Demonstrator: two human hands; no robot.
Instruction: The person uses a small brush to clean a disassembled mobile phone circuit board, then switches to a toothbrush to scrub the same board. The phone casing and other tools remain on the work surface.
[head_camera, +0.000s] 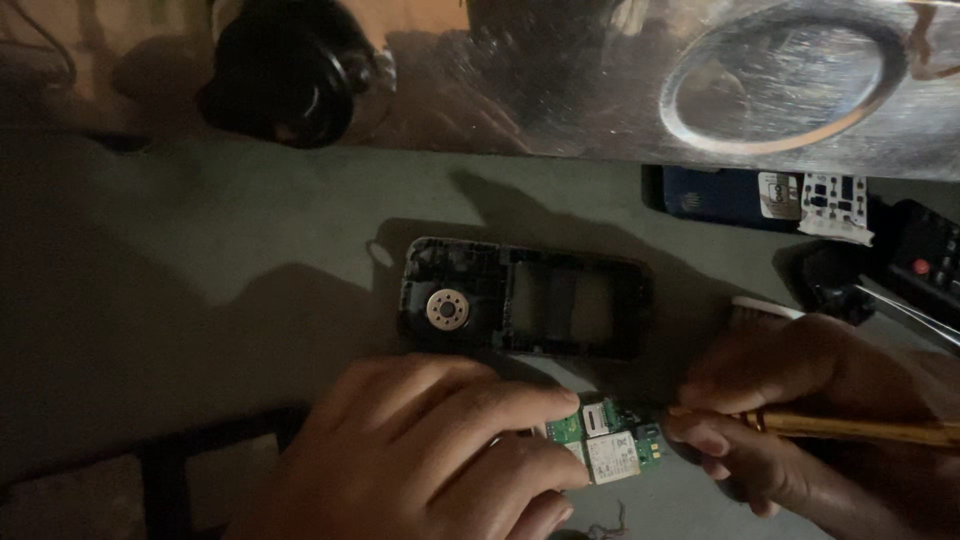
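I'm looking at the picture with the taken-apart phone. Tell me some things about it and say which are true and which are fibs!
1. The left hand presses on a small green circuit board. True.
2. The right hand holds a pair of scissors. False: it holds a thin yellowish wooden-looking tool whose tip meets the board.
3. An empty black phone frame lies on the grey table just beyond the hands. True.
4. The phone frame has a round speaker at its left end. True.
5. The circuit board sits inside the phone frame. False: it lies outside it, nearer the person.
6. A dark blue flat thing lies left of the frame. False: it lies to the upper right.
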